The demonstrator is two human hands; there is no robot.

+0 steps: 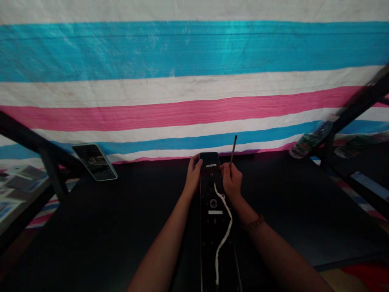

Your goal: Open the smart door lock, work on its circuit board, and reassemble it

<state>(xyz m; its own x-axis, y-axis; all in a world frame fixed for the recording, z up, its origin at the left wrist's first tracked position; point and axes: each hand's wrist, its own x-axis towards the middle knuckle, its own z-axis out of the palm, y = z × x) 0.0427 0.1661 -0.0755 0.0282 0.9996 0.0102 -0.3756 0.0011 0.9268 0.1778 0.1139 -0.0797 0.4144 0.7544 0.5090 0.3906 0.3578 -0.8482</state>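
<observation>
A long black device (209, 231) with white labels, a round fitting and small holes lies lengthwise in front of me. A whitish cord (230, 224) runs from the round area down over its face. My left hand (192, 177) is wrapped round the device's far left edge, its thumb along the top. On the other side, my right hand (232, 181) is closed round a thin dark pen-like stick (234, 149), which points up and away. That hand rests against the device's right edge; its fingertips are partly hidden. The stick's exact kind is unclear.
On the black table (146, 190), a lit phone (95, 162) leans at the left. Plastic bottles, one of them a clear bottle (304, 144), lie at the right by dark metal frame bars (358, 101). A striped sheet (194, 52) hangs behind. White boxes (24, 182) sit far left.
</observation>
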